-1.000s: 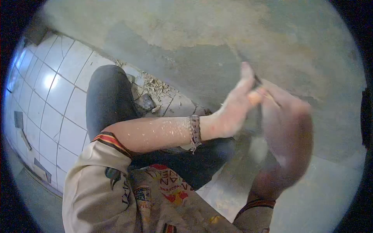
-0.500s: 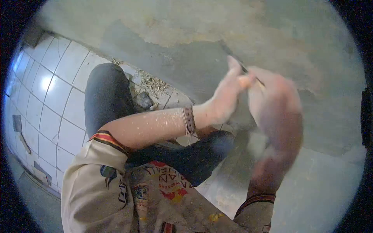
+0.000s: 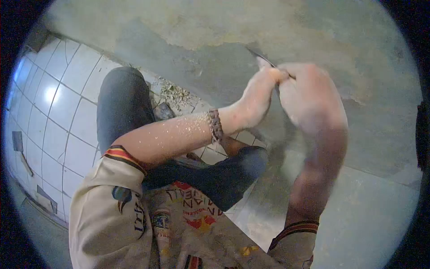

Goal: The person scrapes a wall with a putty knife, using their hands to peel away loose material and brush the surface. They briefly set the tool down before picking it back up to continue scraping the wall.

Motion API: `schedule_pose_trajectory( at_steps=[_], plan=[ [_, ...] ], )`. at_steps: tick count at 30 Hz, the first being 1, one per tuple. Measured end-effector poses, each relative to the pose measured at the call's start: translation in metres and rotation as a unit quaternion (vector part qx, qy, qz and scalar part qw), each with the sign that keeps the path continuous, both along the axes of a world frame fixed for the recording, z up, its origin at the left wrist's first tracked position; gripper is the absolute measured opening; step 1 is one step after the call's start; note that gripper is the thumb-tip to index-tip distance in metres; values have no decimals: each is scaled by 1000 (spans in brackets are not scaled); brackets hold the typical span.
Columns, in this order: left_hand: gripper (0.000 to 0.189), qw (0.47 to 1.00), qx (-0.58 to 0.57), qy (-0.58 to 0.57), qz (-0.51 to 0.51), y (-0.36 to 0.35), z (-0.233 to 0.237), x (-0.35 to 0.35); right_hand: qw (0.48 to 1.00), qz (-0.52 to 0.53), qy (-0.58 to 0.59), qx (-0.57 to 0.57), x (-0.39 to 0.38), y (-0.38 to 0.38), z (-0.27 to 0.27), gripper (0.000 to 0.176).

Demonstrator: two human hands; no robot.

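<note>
Fingers closed, my left hand [image 3: 253, 101] and bent right hand [image 3: 311, 96] clasp a blade [image 3: 262, 57] slanting up-left across the wall patch [image 3: 206, 67].

Bare hands: two, left hand [image 3: 256, 98] at 1 o'clock, right hand [image 3: 311, 92] at 2. Thin dark blade-like tool [image 3: 260, 56]: one, 1 o'clock. Brown braided bracelet [image 3: 215, 125]: one, centre. Dark-trousered knees: two, upper knee [image 3: 124, 92] at 10, lower knee [image 3: 253, 165] at 4. Rough grey chunk [image 3: 164, 111]: one, 10. Flat grey square-ended piece [image 3: 17, 141]: one, 9. Flat grey triangular piece [image 3: 46, 198]: one, 8. White square floor tiles [image 3: 53, 114]: many, 9.
</note>
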State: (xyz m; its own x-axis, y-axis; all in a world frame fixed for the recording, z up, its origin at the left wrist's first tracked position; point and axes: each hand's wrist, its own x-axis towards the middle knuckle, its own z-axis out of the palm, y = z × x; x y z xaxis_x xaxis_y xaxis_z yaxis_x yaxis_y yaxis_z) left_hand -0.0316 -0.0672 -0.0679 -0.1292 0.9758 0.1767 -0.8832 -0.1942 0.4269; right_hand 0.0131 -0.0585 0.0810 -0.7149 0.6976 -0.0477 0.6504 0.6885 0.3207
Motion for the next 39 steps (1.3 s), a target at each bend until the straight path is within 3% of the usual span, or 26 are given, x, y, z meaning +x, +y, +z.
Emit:
schedule_pose_trajectory(
  at_steps=[1,2,3,4,7,8,10,12,13,14,15,17,18,19,20,23,24,25,27,28,31,32,33,35,37,39],
  plan=[
    [45,1000,2,1,6,-3,9,1,991,106,47,66,5,-5,-1,28],
    [43,993,-19,63,93,-2,18,5,990,114,47,64,2,-8,2,28],
    [40,975,-41,123,178,0,20,6,996,55,46,48,-5,-13,8,28],
    [36,945,63,215,237,4,6,3,998,-10,45,31,-10,-17,11,28],
    [33,966,70,191,159,0,-9,-3,983,-148,-66,-83,-38,-2,7,28],
    [33,966,74,190,160,0,-5,-1,984,-148,-65,-79,-28,-7,10,28],
    [25,928,71,262,253,-1,2,4,1000,6,27,12,-9,-18,11,28],
    [24,881,111,293,355,1,5,1,1000,-23,9,5,-21,-17,11,29],
    [24,882,109,291,353,0,5,-2,998,-67,-10,-2,-23,-18,11,29],
    [23,975,43,142,167,-1,5,-5,997,-74,-12,-3,-24,-16,8,29],
    [21,999,-22,-14,-29,-5,10,-9,996,-77,-34,-7,-26,-11,2,29],
    [15,996,-18,68,50,-7,10,-5,996,-73,-55,-7,-29,-15,8,28],
    [13,951,57,185,242,-1,2,3,993,-105,-1,-50,-29,-27,18,29],
    [12,850,124,293,420,3,-1,4,985,-136,50,-95,-31,-31,22,30],
    [12,912,144,220,315,8,-5,6,985,-132,47,-97,-31,-22,16,30],
    [16,938,34,255,231,7,-11,7,998,-56,12,27,-13,-5,9,33],
    [29,995,-6,-90,35,9,1,11,994,-89,34,-57,-12,-7,15,35],
    [29,995,-2,-93,38,7,8,9,981,-117,53,-143,-13,-8,20,36],
    [47,984,38,54,167,5,14,7,987,-78,82,-117,-4,-15,22,35],
    [56,992,31,-43,116,9,14,12,988,-44,116,-92,-1,-17,21,34],
    [67,992,75,-99,-11,4,-2,1,997,-45,35,-46,-8,-4,3,32],
    [73,975,93,-203,15,-1,8,8,997,-46,36,-45,-6,-11,9,32],
    [73,975,93,-203,17,-6,18,6,994,-48,80,-50,-4,-22,19,31],
    [75,987,70,-29,142,-7,27,5,990,-45,122,-59,-4,-17,18,29],
    [77,995,52,-61,62,2,10,4,996,41,76,6,4,2,6,26],
    [79,991,127,-40,24,15,-8,6,999,-17,35,-29,-2,-1,13,30]
  ],
)
